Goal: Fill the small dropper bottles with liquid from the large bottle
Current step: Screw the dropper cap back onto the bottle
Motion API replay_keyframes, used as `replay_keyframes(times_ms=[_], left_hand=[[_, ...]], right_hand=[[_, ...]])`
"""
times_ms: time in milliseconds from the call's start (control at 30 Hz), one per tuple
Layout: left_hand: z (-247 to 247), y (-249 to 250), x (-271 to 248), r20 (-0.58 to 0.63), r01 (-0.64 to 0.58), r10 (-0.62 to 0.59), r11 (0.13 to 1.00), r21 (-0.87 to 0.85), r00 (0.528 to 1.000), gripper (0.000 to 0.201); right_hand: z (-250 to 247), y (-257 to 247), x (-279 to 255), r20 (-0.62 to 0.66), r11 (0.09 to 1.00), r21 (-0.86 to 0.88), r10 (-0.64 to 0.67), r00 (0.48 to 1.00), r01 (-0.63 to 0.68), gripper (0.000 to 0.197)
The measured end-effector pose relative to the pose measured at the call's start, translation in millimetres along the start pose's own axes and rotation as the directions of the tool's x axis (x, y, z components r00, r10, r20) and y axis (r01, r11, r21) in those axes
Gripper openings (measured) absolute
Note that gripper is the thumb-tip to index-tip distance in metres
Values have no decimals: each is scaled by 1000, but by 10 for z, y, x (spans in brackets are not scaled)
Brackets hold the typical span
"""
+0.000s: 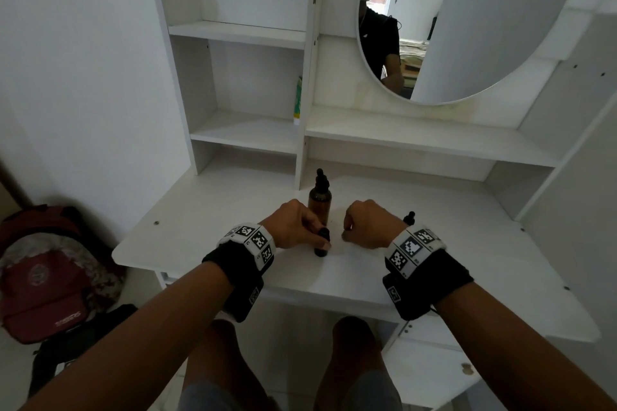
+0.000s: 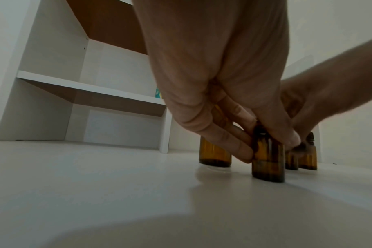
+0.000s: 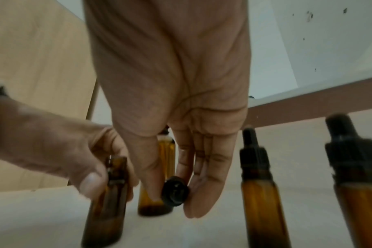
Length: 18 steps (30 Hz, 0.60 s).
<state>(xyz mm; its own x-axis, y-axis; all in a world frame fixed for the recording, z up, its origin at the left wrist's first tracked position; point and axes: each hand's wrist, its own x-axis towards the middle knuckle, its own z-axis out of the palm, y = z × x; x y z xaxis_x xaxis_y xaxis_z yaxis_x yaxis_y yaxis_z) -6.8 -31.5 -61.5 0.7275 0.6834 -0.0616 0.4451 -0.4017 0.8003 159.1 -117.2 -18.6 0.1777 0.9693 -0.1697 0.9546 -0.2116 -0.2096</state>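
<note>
The large amber bottle (image 1: 320, 200) with a black dropper top stands upright at the back of the white desk (image 1: 207, 210); it also shows as the large amber bottle (image 3: 159, 167). My left hand (image 1: 317, 238) pinches a small amber bottle (image 1: 321, 243) standing on the desk, seen close as the small bottle (image 2: 267, 161). Just to its right, my right hand (image 3: 174, 201) holds a black cap (image 3: 175, 191) between thumb and fingers. Two capped small bottles (image 3: 259, 193) (image 3: 359, 193) stand to the right; one (image 1: 409, 217) peeks out behind my right wrist.
White shelves (image 1: 240, 133) rise behind the desk, with a green tube (image 1: 298, 100) leaning in one compartment. A round mirror (image 1: 467, 27) hangs at the back right. A red backpack (image 1: 43, 270) lies on the floor to the left.
</note>
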Motion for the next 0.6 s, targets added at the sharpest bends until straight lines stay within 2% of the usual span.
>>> replay_keyframes(times_ms=[100,233,600], left_hand=[[10,0,5,-8,8,-8,1000,1,1000,21],[18,1,-1,-14,5,-5,1000,10,1000,19],[14,7,-16,-14,-1,1,1000,18,1000,20]], right_hand=[[-172,-14,-122,-33,999,22,-47,998,48,21],[-336,-81,-265,3,993,37,-113,994,113,19],[-364,-250,-340,-43,984,-32,-177,983,176,22]])
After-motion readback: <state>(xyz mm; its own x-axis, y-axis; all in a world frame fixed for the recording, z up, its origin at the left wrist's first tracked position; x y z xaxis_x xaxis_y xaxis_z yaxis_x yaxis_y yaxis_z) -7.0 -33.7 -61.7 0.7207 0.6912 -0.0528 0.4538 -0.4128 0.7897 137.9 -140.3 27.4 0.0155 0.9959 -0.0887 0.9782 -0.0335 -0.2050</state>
